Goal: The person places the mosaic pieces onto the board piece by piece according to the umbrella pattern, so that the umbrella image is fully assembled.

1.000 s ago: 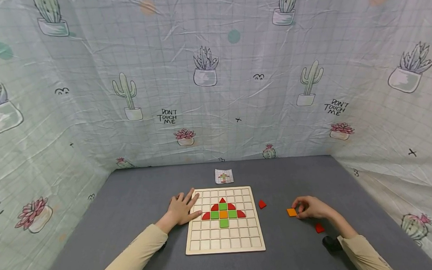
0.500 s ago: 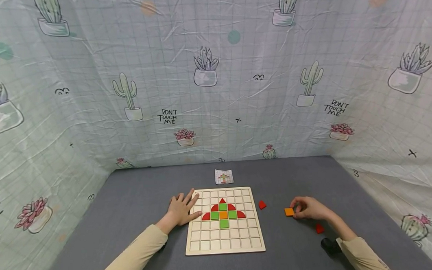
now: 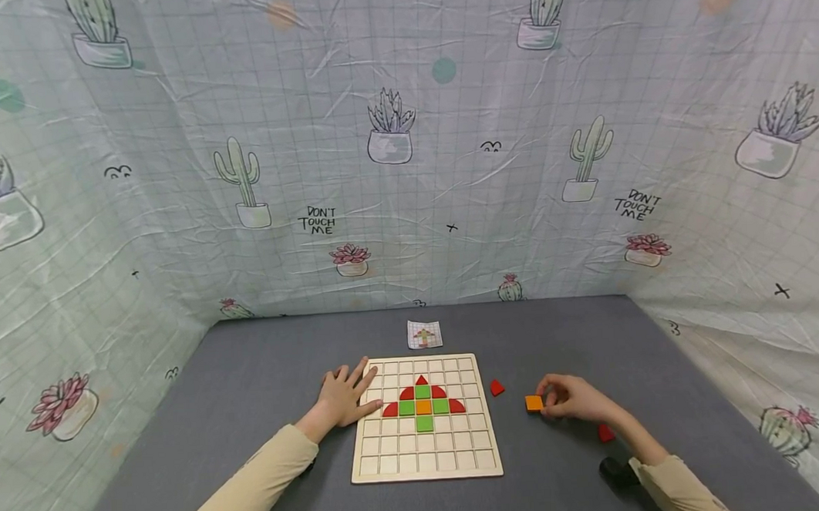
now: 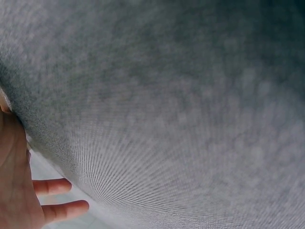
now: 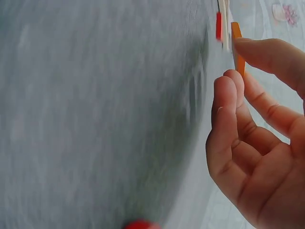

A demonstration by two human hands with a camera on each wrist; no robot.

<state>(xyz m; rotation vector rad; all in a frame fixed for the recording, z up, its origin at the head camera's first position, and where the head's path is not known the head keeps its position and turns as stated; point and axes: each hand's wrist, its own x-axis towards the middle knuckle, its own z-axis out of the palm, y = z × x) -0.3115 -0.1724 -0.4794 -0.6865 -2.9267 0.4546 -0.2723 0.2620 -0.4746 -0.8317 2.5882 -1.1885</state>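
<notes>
An orange square tile is pinched at its edge between the thumb and fingers of my right hand, to the right of the board. In the right wrist view the tile appears edge-on between the fingertips. My left hand rests with spread fingers on the left edge of the wooden grid board. On the board, green, red and orange tiles form a pattern around a central orange square, with a red triangle at its top.
One loose red piece lies just right of the board. Another red piece is partly covered by the right forearm. A small printed card lies beyond the board on the grey table. A patterned cloth hangs around the table.
My right hand has moved left toward the board, carrying the orange tile with it. The left hand and the board have stayed in place.
</notes>
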